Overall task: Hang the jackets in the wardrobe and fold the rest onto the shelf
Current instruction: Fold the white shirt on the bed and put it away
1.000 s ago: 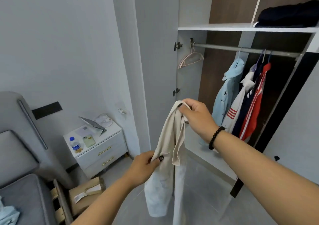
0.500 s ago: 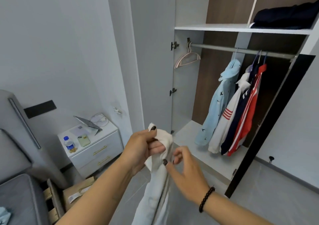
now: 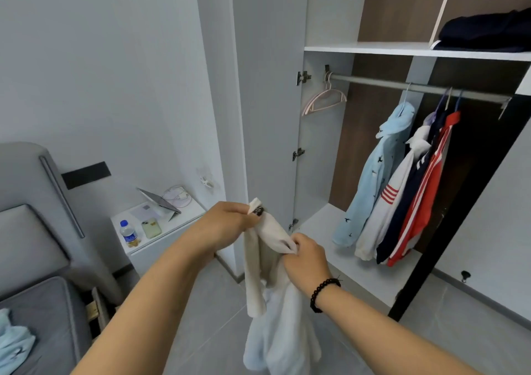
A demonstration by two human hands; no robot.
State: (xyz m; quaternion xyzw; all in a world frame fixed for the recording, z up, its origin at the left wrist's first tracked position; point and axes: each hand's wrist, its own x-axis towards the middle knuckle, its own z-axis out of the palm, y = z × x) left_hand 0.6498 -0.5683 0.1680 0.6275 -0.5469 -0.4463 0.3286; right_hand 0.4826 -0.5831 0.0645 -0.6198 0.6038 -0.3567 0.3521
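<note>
Wardrobe [image 3: 324, 150]: stood open ahead of me, jackets [image 3: 402, 190] on its rail [image 3: 402, 86].
Left hand [image 3: 227, 225]: pinched the cream garment [image 3: 267, 262] at its top corner.
Right hand [image 3: 304, 259]: gripped a lower fold.
Garment: hung between my hands, before the wardrobe.

Nightstand [image 3: 184, 216] holds bottle [image 3: 128, 232], phone [image 3: 151, 227], perhaps a tablet [image 3: 159, 200].

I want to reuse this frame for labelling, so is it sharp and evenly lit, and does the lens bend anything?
Head view: light is soft and even, with no glare; the right side of the wardrobe interior falls into deep shadow. The wide lens bows the hanging rail and shelf. Both hands, left hand and right hand, and the cream garment look slightly soft.
</note>
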